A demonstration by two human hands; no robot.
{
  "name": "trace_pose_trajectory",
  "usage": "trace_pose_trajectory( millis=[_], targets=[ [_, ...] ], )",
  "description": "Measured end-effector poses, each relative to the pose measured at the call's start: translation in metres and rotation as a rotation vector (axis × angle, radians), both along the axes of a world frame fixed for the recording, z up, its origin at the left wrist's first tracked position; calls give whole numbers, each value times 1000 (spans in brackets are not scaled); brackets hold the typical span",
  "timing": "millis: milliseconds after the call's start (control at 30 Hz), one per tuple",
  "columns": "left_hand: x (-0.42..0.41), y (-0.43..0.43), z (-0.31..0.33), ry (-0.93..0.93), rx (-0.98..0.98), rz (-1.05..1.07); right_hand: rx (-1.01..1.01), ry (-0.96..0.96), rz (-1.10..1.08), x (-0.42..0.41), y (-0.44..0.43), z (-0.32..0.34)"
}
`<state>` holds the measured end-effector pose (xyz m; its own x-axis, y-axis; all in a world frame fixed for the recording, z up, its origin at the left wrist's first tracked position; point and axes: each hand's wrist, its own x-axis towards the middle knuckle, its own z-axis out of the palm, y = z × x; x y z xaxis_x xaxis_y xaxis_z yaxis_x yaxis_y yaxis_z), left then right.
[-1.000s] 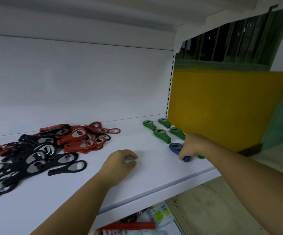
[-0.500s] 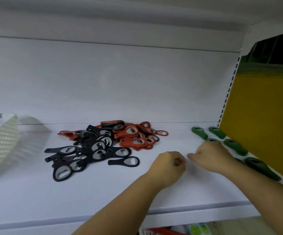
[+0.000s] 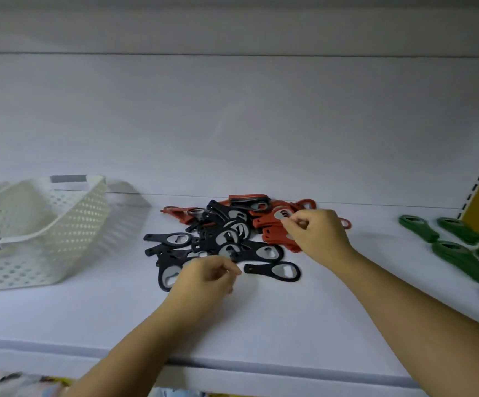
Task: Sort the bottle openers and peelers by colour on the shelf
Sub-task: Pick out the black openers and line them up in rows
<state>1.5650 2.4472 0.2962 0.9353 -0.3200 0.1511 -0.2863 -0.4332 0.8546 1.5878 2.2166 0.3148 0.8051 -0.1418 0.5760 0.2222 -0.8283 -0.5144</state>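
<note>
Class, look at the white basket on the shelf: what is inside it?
The white basket shows only bare perforated walls and part of its floor. Its near wall hides the rest of the floor, so small items there cannot be excluded.

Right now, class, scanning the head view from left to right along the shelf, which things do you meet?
White perforated plastic basket → pile of black bottle openers → pile of red bottle openers → row of green bottle openers.
</note>
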Motion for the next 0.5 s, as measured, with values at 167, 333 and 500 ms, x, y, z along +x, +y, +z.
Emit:
trace_pose_trajectory(
  millis=[167,333,500],
  targets=[
    [-4,-2,2,102,-97,12,216,-33,-82,-3,-21,-19],
    [-8,-2,4,91,-13,22,140,257,108,-12,-13,-22],
    [-14,-3,8,83,13,37,34,424,153,-26,-14,-9]
  ],
)
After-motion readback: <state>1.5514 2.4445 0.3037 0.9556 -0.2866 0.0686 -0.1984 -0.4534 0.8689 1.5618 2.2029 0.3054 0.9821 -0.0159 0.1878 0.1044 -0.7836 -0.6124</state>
